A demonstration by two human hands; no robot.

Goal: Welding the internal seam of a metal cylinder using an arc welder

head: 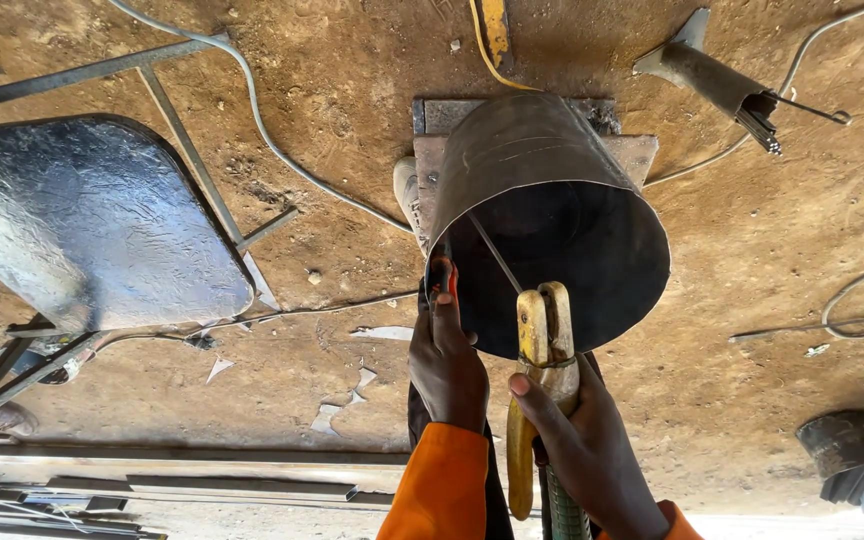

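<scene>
A sheet-metal cylinder [548, 215] lies tilted on a stack of flat steel plates [632, 150] set on the dirt floor, its open mouth turned toward the person; the plates seem to keep it off the dirt and steady. The left hand [445, 365] reaches to the near rim, fingers closed around a red-handled tool [441, 280] that meets the edge, apparently pinning the rim in place. The right hand [577, 440] is wrapped shut around a yellow electrode holder [542, 350], whose thin rod [497, 255] slants up to the rim just beside the red tool, so both hands work the same spot. A shoe [409, 195] sits against the plates on the left, likely bracing them. A dark metal sheet [92, 215] on a frame stands well apart to the left, cables [252, 100] trail over the floor, and a tube of spare rods [722, 85] lies at upper right.
</scene>
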